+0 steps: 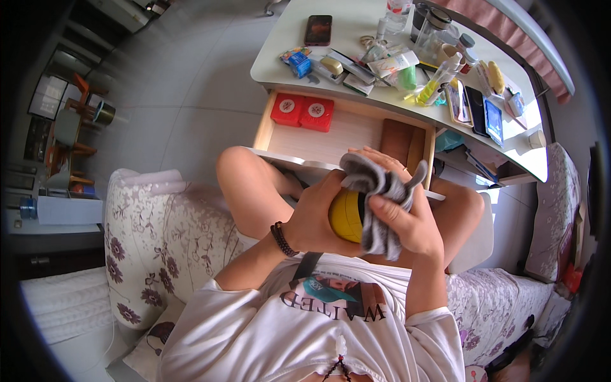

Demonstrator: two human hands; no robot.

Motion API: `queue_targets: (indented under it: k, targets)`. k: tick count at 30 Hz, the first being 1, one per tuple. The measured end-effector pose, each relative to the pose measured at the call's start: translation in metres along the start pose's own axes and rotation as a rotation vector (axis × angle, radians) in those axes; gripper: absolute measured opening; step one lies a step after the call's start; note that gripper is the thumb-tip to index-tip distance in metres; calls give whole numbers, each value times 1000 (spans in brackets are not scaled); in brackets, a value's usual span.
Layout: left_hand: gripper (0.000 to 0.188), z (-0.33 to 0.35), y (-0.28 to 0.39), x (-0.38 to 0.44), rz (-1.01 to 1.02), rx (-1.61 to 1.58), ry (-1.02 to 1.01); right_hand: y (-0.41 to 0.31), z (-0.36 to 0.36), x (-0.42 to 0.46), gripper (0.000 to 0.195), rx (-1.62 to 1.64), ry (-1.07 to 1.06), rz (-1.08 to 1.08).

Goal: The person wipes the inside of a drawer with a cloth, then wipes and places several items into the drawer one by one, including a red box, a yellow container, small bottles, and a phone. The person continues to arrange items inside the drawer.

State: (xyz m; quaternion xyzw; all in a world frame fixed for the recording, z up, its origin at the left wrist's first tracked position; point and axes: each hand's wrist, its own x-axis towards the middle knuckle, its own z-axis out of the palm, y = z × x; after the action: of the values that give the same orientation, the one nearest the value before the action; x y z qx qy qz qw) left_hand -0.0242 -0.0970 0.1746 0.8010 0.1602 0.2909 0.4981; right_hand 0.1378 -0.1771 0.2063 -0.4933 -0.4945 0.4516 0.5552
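Note:
My left hand (317, 217) grips a rounded yellow container (346, 217), held on its side above my lap. A dark band shows at its right end. A grey cloth (382, 234) is bunched in my right hand (413, 222) and pressed over that end, so its shape there is hidden. Beyond my hands a wooden drawer (329, 143) stands pulled out from the white desk. Two red boxes (301, 112) sit side by side in its far left corner. A brown wallet-like item (397, 137) lies at its right side.
On the desk (277, 62) are a phone (318, 30), a spray bottle of yellow liquid (439, 81), a glass jar (432, 31), a white tube (394, 63) and several small items. A floral-covered sofa (176, 229) is under and beside me. Chairs (68, 126) stand far left.

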Motion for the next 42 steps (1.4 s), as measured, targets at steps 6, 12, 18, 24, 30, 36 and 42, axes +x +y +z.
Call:
queue_targets:
  k: [6,12,18,24,30,36,42]
  targets:
    - [89,5,-3,-7,47,-163,99,26,12,10,66,893,33,17]
    - [93,3,-7,7,153,-232,279,94,31,-17,56,1105,115,-94]
    - [89,3,2,8,29,-418,411,97,63,-33,51,773,454,162]
    - [96,35,-35,-21,122,-319,533,56,91,-19,50,1233,673,103]
    - [95,37,-63,-24,248,-94,405,55,80,-23,55,1302,647,238]
    - [76,31,-42,19,-74,-375,495,85,50,-12,46,1060,771,227]
    - [64,39,-111,47,-384,-866,703,123,7,35,37,638,749,338]
